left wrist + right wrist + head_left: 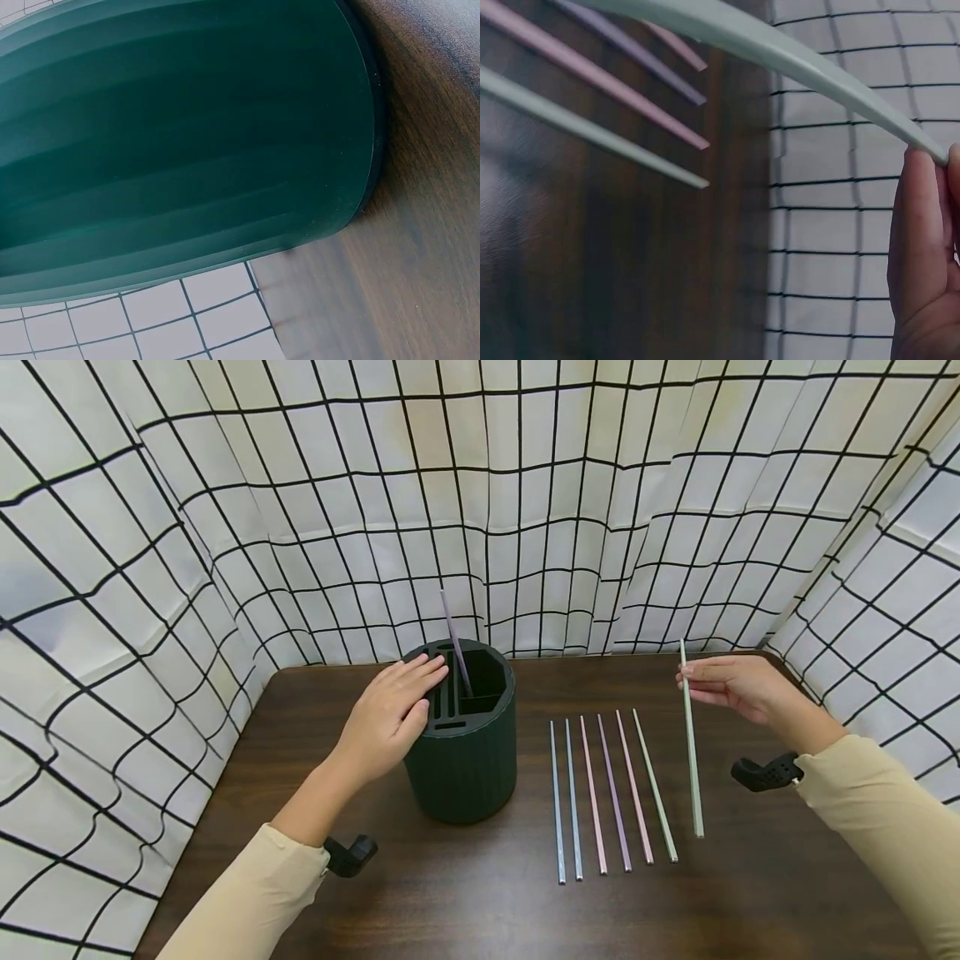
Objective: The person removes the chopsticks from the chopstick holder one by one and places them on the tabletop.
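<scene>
My left hand (pixel 390 710) rests with extended fingers on the slotted top of a dark green ribbed utensil holder (pixel 461 777). Its ribbed wall (pixel 187 135) fills most of the left wrist view, where the hand itself is out of sight. One purple chopstick (pixel 452 635) leans upright in the holder's large compartment, its lower end hidden inside. Over the right part of the table, my right hand (pixel 731 685) pinches a pale green chopstick (pixel 692 752) near its far end between thumb and fingers. The right wrist view shows the same chopstick (pixel 780 45) slanting away from the fingertips.
Several chopsticks lie side by side between holder and right hand: blue ones (pixel 557 802) at left, then pink (pixel 593 793), purple (pixel 615 793), pink (pixel 635 793) and pale green (pixel 655 785). A white curtain with black grid lines (pixel 525 552) surrounds the brown wooden table (pixel 450 893).
</scene>
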The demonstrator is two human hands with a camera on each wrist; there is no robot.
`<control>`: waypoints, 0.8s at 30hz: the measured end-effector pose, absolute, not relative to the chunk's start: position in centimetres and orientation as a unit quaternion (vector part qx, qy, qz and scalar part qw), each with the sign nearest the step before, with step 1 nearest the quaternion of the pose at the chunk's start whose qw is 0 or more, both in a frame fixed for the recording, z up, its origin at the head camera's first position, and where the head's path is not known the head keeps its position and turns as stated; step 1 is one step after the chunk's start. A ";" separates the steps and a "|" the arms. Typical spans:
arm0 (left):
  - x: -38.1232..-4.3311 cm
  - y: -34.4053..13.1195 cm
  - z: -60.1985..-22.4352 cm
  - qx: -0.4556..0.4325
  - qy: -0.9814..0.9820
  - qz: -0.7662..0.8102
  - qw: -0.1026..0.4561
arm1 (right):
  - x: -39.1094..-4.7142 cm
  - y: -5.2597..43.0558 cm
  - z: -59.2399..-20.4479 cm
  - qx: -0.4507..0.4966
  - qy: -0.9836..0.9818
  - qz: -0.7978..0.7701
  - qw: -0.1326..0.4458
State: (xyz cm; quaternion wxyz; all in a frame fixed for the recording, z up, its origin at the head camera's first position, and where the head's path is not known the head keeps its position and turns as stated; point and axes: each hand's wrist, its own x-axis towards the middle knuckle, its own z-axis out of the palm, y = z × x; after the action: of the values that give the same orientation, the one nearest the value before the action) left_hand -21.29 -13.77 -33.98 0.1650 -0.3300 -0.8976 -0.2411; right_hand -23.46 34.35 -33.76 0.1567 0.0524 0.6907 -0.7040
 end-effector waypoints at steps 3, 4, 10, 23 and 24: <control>-21.4 -13.8 -33.9 -0.332 -0.898 -0.239 0.163 | -23.8 34.7 -35.6 0.061 0.714 -0.675 0.177; -21.4 -13.8 -33.9 -0.333 -0.898 -0.237 0.163 | -23.9 34.8 -36.2 0.065 0.720 -0.666 0.183; -21.4 -13.8 -33.9 -0.333 -0.897 -0.236 0.167 | -24.5 35.0 -38.5 0.074 0.731 -0.650 0.193; -21.2 -13.8 -33.8 -0.329 -0.901 -0.234 0.160 | -25.6 35.2 -43.4 0.116 0.735 -0.627 0.231; -21.2 -13.8 -33.8 -0.330 -0.901 -0.234 0.159 | -25.6 35.2 -43.7 0.119 0.733 -0.629 0.232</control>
State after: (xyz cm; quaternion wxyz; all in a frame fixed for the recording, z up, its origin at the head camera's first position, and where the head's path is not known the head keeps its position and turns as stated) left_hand -21.22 -13.83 -33.83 0.1593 -0.3300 -0.9006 -0.2336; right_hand -25.62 35.25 -43.73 0.2318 0.1188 0.7326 -0.6289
